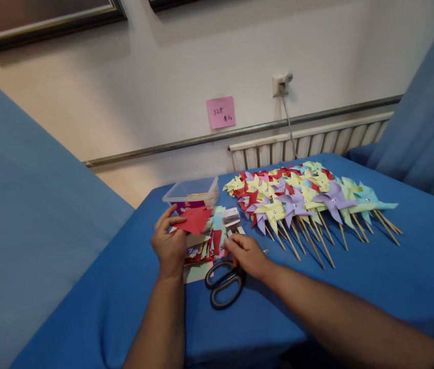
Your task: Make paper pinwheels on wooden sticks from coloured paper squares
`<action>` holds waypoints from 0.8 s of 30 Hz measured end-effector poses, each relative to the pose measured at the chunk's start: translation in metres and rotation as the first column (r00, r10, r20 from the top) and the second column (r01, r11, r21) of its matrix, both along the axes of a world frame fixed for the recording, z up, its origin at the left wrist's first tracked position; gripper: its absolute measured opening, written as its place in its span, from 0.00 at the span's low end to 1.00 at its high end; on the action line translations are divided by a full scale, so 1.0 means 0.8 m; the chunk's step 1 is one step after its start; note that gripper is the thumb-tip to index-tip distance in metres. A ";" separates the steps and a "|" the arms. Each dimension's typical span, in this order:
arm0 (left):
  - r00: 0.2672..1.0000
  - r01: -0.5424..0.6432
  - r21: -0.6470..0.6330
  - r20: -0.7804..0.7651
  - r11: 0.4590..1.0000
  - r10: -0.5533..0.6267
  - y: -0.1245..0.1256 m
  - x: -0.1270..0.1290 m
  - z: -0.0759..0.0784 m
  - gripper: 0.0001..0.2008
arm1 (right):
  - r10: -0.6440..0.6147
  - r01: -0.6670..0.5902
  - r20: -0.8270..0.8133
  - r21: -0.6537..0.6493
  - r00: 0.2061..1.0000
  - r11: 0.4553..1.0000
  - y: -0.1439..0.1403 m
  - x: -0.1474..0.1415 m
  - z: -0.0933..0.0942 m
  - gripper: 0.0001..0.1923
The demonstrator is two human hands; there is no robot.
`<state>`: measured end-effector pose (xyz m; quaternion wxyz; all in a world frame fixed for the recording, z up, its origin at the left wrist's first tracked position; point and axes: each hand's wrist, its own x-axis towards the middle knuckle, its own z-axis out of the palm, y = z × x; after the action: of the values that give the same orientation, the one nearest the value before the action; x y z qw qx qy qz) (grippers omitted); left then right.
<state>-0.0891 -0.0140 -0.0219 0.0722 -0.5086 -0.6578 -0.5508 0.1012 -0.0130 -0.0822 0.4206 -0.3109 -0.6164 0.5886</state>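
A piece of red paper [193, 220] is pinched between the thumb and fingers of my left hand [170, 241], raised over a pile of coloured paper pieces [205, 248]. My right hand [245, 252] is closed at the fingertips just right of that pile; whatever it may hold is too small to make out. Beneath and in front of it lie black-handled scissors [227, 287], their blades mostly hidden by the hand. Just beyond the right fingertips sits a small open white box [232, 218].
Many finished paper pinwheels [294, 202] on wooden sticks cover the table's right rear. A clear plastic tub [194, 189] with a few sticks stands behind my left hand. The blue tablecloth [297, 312] spreads underneath. A wall socket [280, 85] has a cord hanging down.
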 end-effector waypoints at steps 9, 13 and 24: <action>0.849 0.525 -0.050 0.104 0.849 -0.519 -0.013 0.052 -0.006 0.06 | -0.100 -0.062 -0.458 -0.326 0.883 0.943 0.023 0.012 0.014 0.25; 0.771 0.538 0.081 0.356 0.839 -0.529 -0.007 0.068 -0.009 0.14 | -0.208 0.052 -0.430 -0.347 0.879 0.937 0.029 0.012 0.015 0.22; 0.202 0.606 0.267 0.860 0.750 -0.469 0.002 0.132 -0.014 0.19 | -0.393 0.267 -0.451 -0.317 0.802 0.910 0.038 0.015 0.018 0.17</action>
<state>0.0162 -0.0128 -0.0330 -0.5155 -0.3359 -0.4051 -0.6763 0.1135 0.0177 -0.0675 0.6232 -0.2972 -0.3452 0.6357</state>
